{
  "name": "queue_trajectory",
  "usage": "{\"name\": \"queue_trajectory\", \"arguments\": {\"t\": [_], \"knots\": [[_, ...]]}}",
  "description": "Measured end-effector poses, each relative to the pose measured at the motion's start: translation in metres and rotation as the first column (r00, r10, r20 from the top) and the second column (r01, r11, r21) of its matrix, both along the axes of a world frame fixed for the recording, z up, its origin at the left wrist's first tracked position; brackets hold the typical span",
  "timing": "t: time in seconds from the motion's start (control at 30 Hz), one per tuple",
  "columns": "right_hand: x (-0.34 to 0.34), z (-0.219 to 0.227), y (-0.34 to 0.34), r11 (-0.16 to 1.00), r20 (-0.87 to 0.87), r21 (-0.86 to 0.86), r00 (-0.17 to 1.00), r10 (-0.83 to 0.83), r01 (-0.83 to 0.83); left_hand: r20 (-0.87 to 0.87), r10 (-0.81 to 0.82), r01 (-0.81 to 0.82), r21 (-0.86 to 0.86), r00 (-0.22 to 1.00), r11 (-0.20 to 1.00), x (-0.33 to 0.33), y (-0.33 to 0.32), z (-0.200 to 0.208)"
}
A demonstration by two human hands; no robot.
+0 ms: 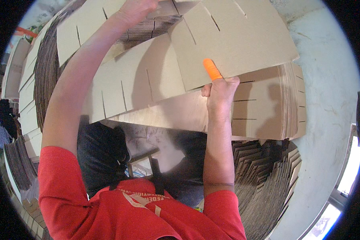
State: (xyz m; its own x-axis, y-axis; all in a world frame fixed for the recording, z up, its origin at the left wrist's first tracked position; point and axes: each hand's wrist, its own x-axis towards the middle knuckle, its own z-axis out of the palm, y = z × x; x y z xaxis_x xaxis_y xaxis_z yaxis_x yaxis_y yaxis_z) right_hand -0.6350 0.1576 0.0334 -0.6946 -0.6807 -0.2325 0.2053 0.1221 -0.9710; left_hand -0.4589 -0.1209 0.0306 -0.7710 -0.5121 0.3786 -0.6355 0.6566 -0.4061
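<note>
Head view: both hands clamped on the slotted cardboard sheet (236, 40).
Left hand (134, 10) grips its far edge, right hand (220, 92) pinches the near edge; sheet lies crosswise above the stack (268, 108).

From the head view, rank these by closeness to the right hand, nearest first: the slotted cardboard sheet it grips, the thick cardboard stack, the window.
1. Slotted cardboard sheet: gripped by the right hand, orange-capped thumb on its lower edge.
2. Thick cardboard stack: just right of the hand, behind the sheet.
3. Window: far lower right, at the picture's rim.

Cardboard stacks (268, 108) crowd ahead and left; open floor (328, 80) lies right.
</note>
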Motion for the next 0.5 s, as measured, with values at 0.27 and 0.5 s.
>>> {"name": "queue_trajectory", "arguments": {"t": [0.27,0.5], "knots": [[-0.004,-0.005,0.001,0.998,0.010,-0.051,0.999,0.032,-0.031,0.019,-0.264,0.263,-0.172,0.964,0.949,0.002,0.055,-0.004],[-0.001,0.001,0.000,0.991,0.012,-0.111,0.997,0.078,-0.076,0.091,-0.297,0.304,-0.070,0.950,0.950,-0.005,0.122,0.007]]}}
